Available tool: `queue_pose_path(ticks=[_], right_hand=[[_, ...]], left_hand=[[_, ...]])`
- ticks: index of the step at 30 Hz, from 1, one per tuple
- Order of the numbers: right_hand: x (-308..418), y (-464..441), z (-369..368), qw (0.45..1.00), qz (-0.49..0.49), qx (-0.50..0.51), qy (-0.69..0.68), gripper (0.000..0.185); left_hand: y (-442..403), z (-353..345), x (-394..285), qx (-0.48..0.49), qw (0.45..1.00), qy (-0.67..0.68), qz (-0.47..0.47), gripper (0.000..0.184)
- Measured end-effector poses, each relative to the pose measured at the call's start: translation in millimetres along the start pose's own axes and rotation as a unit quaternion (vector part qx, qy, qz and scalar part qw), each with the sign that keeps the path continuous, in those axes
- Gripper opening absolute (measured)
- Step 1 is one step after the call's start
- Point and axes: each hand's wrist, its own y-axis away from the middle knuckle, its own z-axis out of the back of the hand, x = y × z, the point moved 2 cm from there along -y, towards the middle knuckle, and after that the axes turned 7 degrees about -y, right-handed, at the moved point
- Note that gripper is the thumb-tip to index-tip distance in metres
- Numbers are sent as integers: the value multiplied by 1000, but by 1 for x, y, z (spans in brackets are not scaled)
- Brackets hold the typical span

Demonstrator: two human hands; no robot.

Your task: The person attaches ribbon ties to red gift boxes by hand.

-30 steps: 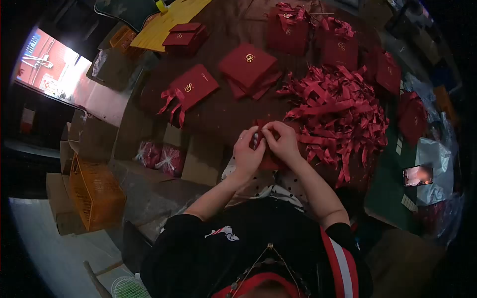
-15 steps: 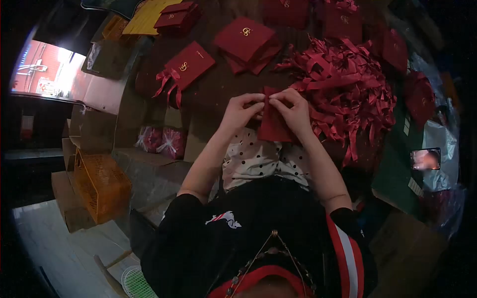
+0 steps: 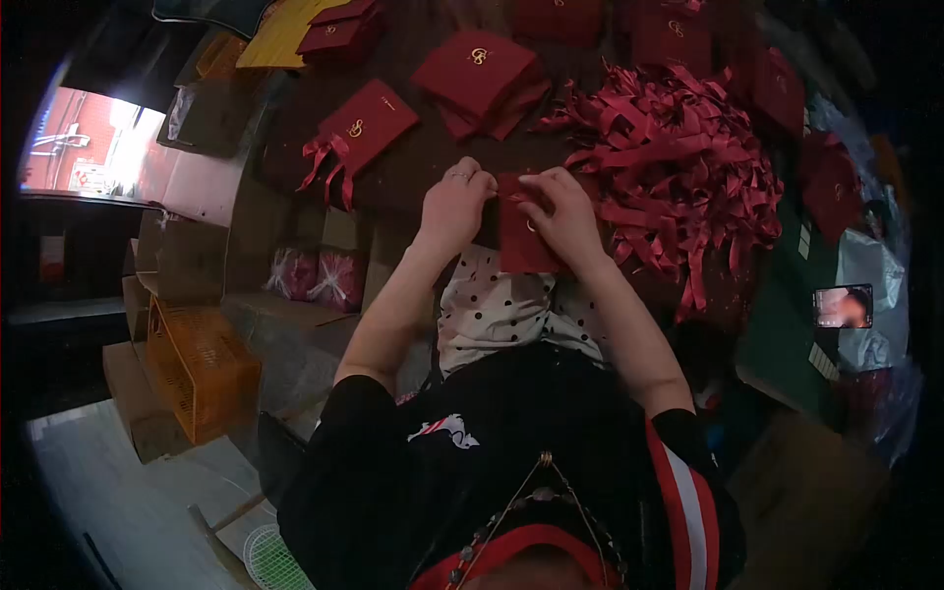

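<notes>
Grip first: the right hand (image 3: 568,211) curls over the upper right of a red pouch (image 3: 526,254), thumb and forefinger bent close together near its top edge, and it appears to have hold of the pouch there. The left hand (image 3: 455,204) has its fingers drawn in beside the pouch's upper left corner; whether they pinch its edge, or anything else, I cannot tell.

Half a second ago both grips met at the middle of the top edge; now the left one has shifted outward, a gap shows between the hands, and part of a gold mark appears on the pouch beneath the right thumb. I judge that the close fingering at the top edge has eased, while the pouch remains the piece being worked.

It hangs just below the grip, in front of the dotted trousers (image 3: 497,310). Close by on the right, a heap of red ribbons (image 3: 678,167) covers that side of the counter (image 3: 398,179). Ahead of the grip lies a stack of red pouches (image 3: 474,69); ahead and to the left is a pouch with a ribbon bow (image 3: 374,118). Farther out on the right sits a phone (image 3: 843,307).
</notes>
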Motion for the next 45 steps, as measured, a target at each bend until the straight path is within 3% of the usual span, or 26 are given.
queue_pose_path(ticks=[1, 8, 10, 11, 13, 16, 18, 20, 24, 27, 33, 37, 40, 45], right_hand=[[2, 1, -2, 999, 44, -22, 24, 29], [5, 6, -3, 992, 81, -22, 96, 29], [7, 5, -4, 993, 72, -19, 90, 28], [7, 4, -4, 992, 83, -28, 91, 27], [13, 3, 0, 989, 118, -46, 79, 27], [31, 3, 16, 978, 170, -111, 40, 28], [41, -1, 44, 965, 168, -181, 89, 25], [40, -2, 75, 967, 86, -208, 116, 20], [40, 7, 119, 952, 58, -185, 237, 19], [40, 17, 123, 939, -13, -71, 338, 26], [12, 20, 107, 920, -1, -44, 390, 20], [24, 17, 108, 942, 43, -104, 315, 12], [28, 16, 106, 940, 56, -103, 322, 14], [6, 13, 95, 931, 1, -44, 362, 23]], left_hand=[[2, 3, 2, 1, 1000, -4, 11, 8], [32, 18, 80, -102, 975, -91, 174, 8], [34, 22, 80, -112, 962, 34, 245, 19], [34, 23, 72, -142, 971, -36, 187, 32], [28, 34, 28, -168, 975, -34, 144, 39], [32, 22, -27, -67, 994, 79, 42, 44], [36, 7, -44, -19, 997, 69, 26, 46], [36, 2, -46, -8, 998, 55, 36, 47], [34, 2, -42, 3, 997, 65, 44, 47], [33, -1, -38, 12, 996, 75, 56, 46], [29, 0, -33, 22, 994, 85, 68, 46], [29, 1, -28, 26, 994, 75, 79, 48], [29, -3, -27, 31, 993, 83, 82, 49], [28, -1, -29, 25, 994, 73, 83, 49]])
